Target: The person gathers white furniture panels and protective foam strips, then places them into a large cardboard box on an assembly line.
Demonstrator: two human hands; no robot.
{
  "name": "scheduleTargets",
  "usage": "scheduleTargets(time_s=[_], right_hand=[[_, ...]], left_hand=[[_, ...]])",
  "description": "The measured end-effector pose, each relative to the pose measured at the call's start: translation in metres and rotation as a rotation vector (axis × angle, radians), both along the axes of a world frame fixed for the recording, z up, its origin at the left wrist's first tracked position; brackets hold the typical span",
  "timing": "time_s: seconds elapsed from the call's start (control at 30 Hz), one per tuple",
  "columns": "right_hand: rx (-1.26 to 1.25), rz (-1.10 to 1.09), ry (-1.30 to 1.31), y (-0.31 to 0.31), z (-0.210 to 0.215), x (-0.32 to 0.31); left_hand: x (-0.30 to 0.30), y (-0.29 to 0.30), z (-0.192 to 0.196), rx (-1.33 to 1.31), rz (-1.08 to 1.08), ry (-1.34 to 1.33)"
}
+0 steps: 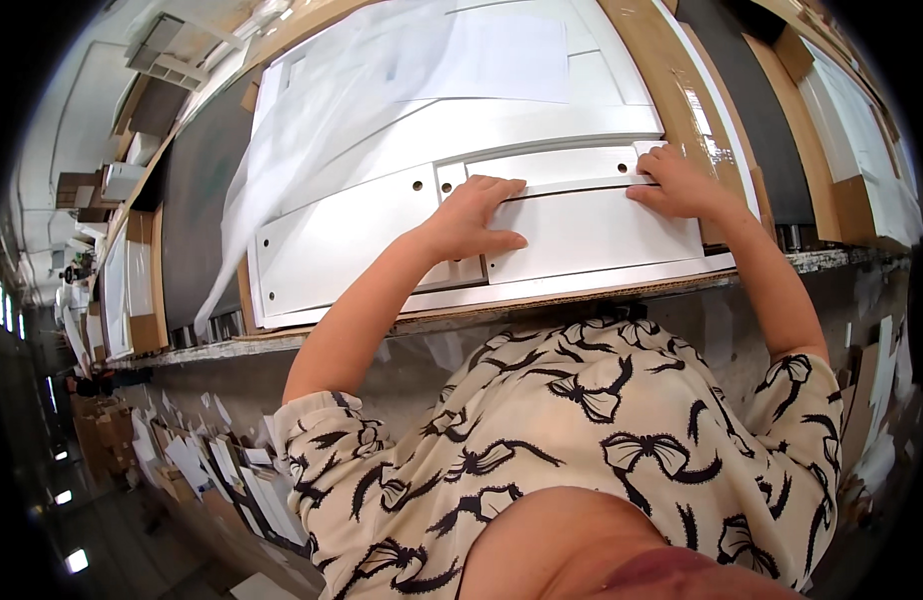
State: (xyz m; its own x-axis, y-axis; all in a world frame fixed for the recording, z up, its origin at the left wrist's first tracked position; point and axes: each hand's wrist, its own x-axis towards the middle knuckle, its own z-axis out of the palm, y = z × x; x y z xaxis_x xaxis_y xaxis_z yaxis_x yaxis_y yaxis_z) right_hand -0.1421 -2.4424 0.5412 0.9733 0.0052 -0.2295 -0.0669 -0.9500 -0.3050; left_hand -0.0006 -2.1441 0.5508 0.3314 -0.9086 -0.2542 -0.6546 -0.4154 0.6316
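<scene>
- Fingers [500,187] of the left hand [464,222] spread wide, thumb apart, touching the white panel [597,230] near its far edge.
- Right hand [679,185] curls at the panel's far right corner; whether it clamps, I cannot tell.
- White panel lies at the near side of the open carton [672,80]; it looks stiff, smooth, probably slippery, with chippable edges, best held at both ends.
- Translucent wrap [307,145] drapes to the left.

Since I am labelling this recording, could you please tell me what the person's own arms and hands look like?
The left hand and right hand are bare, with no gloves or wristwear showing. The forearms are uncovered. The left sleeve and right sleeve are short and cream, printed with black bows.
</scene>
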Motion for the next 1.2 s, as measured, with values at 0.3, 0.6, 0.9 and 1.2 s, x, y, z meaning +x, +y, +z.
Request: scheduleTargets(time_s=[0.3,0.6,0.9,1.2], right_hand=[[-0.015,0.052,0.050,-0.005,0.007,0.006],[-0.154,0.242,0.021,-0.007,0.005,0.005],[0.024,0.282,-0.150,-0.034,-0.013,0.005],[0.184,0.399,-0.309,-0.030,0.014,0.015]], left_hand=[[-0.055,0.025,-0.011,0.106,0.215,-0.491],[-0.058,0.039,0.010,0.249,0.424,-0.253],[-0.129,0.033,0.017,-0.578,1.019,-0.434],[-0.335,0.154,-0.100,-0.440,1.612,-0.283]])
